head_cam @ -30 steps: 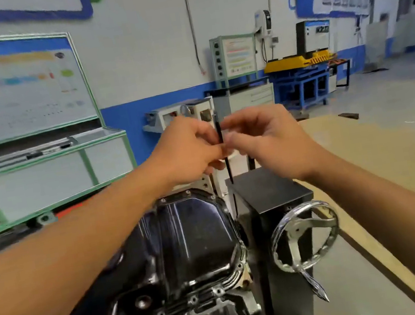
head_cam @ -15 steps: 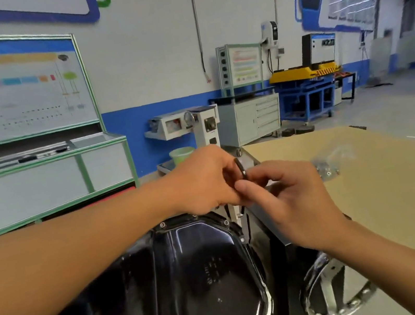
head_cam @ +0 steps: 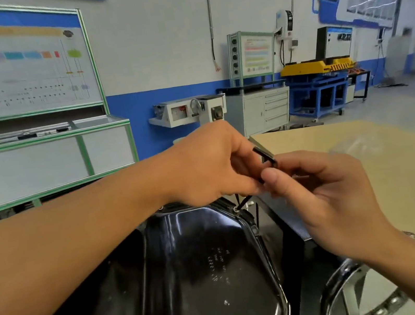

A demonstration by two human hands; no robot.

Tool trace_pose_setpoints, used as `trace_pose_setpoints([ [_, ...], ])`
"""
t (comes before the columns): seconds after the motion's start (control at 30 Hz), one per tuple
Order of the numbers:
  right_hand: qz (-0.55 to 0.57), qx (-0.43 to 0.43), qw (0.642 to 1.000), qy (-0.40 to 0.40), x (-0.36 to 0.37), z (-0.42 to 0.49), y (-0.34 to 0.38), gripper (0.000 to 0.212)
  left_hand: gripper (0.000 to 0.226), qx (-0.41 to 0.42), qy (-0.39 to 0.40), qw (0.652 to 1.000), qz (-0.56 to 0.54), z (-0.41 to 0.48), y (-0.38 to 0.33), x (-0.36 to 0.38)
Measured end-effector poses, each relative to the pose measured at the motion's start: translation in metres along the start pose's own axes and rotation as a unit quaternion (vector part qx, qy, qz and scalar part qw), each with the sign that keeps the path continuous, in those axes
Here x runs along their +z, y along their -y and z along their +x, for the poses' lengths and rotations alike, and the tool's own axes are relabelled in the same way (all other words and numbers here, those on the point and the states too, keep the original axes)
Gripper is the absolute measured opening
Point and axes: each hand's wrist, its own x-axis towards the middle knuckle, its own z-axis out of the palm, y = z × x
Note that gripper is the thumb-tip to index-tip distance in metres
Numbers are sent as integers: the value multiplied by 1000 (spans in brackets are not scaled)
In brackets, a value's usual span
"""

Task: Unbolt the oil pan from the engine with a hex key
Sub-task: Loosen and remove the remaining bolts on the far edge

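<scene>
One hex key [head_cam: 264, 156]: black, L-shaped, up in the middle of the shot, held over the far right corner of the oil pan [head_cam: 203, 254]. The short arm sticks out on a slant at the top, and the long arm drops down behind the fingers.
key's lower end: a bit of shaft pokes out under the left hand [head_cam: 210, 165] and lands on a bolt [head_cam: 236, 209] at the pan's rim, as far as I can tell. It's leaning a little, not dead upright.
left hand grip: fingers curled in round the key's shaft, back of the hand up, forearm coming in across the pan.
right hand [head_cam: 325, 192] grip: thumb and fingertips pinching the key right by the bend, touching the left hand's fingers.
oil pan itself: glossy black, fills the lower middle, with some small stamped markings on the flat face that are too tiny to read.
stand [head_cam: 293, 242]: dark upright block just beside the pan on the right, with a chrome handwheel [head_cam: 361, 296] low down next to it.
table [head_cam: 402, 179]: tan top off to the right, behind the right hand. Something clear and blurry like a plastic bag [head_cam: 355, 145] is lying on it, can't make out what's inside.
background: green-framed training board [head_cam: 13, 71] on the left, grey drawer cabinet [head_cam: 264, 109] against the white-and-blue wall, yellow and blue rig [head_cam: 315, 67] further right.
</scene>
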Motion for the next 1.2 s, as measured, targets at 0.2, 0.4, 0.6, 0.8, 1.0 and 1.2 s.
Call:
trace_pose_setpoints([
  [0.2,-31,-13,999,16,5,3,-5,13,17,-6,11,999,39,2,2,-2],
  [0.4,-17,-3,997,78,-3,6,-3,20,7,-11,16,997,74,2,0,2],
  [0.6,-26,-11,999,43,1,12,6,20,14,5,-6,999,43,-2,0,-6],
  [0.8,-53,12,997,59,7,6,6,19,7,-22,9,997,79,-2,5,-6],
  [1.0,-81,6,995,56,2,9,14,20,6,-2,4,998,56,2,7,-6],
  [1.2,-94,16,993,63,5,7,16,20,7,2,15,997,73,2,9,-5],
])
